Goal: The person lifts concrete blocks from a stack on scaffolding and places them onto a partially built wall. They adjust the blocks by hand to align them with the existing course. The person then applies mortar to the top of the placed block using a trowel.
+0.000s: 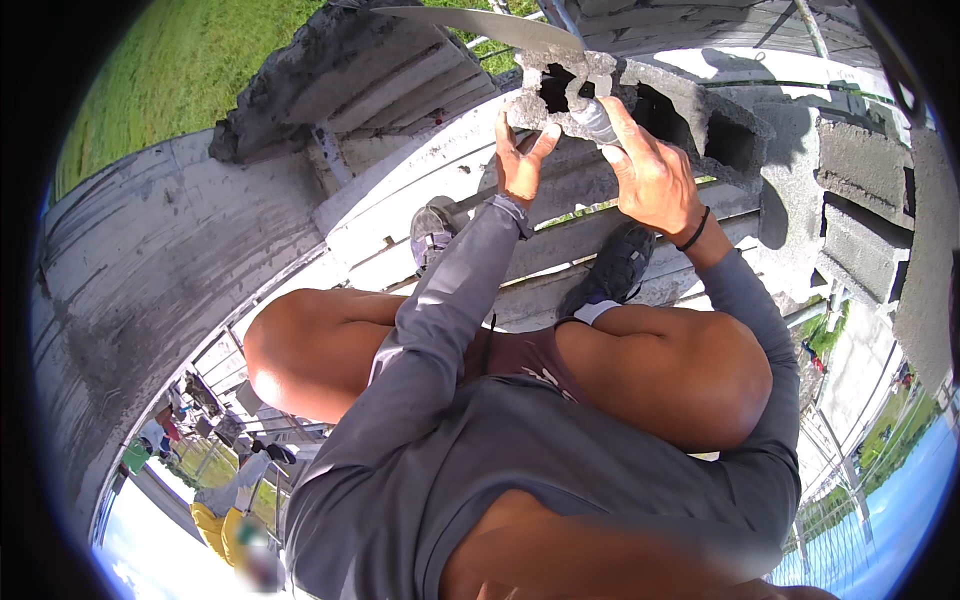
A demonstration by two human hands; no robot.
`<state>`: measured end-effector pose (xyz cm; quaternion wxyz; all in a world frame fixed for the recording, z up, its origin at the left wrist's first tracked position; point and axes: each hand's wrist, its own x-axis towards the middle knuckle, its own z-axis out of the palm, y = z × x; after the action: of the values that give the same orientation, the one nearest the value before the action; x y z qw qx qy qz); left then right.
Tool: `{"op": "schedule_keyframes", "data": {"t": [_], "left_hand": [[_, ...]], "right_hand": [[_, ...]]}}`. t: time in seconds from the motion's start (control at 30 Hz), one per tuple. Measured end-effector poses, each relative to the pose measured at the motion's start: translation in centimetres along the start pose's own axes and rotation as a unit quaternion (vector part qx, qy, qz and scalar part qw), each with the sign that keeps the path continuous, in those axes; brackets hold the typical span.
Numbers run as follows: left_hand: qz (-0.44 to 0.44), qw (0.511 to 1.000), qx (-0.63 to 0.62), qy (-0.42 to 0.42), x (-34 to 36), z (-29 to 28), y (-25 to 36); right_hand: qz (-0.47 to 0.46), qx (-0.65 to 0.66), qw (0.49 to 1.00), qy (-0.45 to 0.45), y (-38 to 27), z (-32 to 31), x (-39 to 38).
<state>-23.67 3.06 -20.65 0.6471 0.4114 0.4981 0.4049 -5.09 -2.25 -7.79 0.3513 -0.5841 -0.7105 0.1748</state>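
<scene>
My right hand [650, 165] is closed around the grey handle of a metal trowel [500, 25], whose long pointed blade extends leftward above a rough, broken hollow concrete block [530, 105]. My left hand [522, 160] grips the near left side of that block, thumb against its face. The block has ragged, dark openings and sits beside another hollow block [675, 105] on its right.
Weathered planks [585, 250] lie under my shoes. A concrete wall [150, 240] curves along the left, with grass [150, 70] beyond. Stacked blocks [860, 170] stand at right. Another person in yellow [225, 525] and some scaffolding appear at the lower left.
</scene>
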Motion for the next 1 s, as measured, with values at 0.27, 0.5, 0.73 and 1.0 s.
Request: {"op": "schedule_keyframes", "data": {"t": [0.27,0.5,0.73,1.0], "left_hand": [[-0.001,1.000,-0.022,-0.009,-0.1,0.0,-0.1],[-0.015,1.000,-0.019,-0.003,0.0,0.1,0.1],[0.021,1.000,0.008,0.004,-0.3,0.2,0.3],[-0.015,1.000,-0.009,-0.008,-0.3,0.1,0.3]], "right_hand": [[0.088,-0.012,0.991,-0.099,0.1,0.2,0.1],[0.115,0.003,0.988,-0.102,-0.5,-0.1,0.8],[0.038,0.020,0.999,-0.017,-0.5,0.1,0.7],[0.031,0.024,0.999,-0.013,0.1,0.3,0.0]]}}
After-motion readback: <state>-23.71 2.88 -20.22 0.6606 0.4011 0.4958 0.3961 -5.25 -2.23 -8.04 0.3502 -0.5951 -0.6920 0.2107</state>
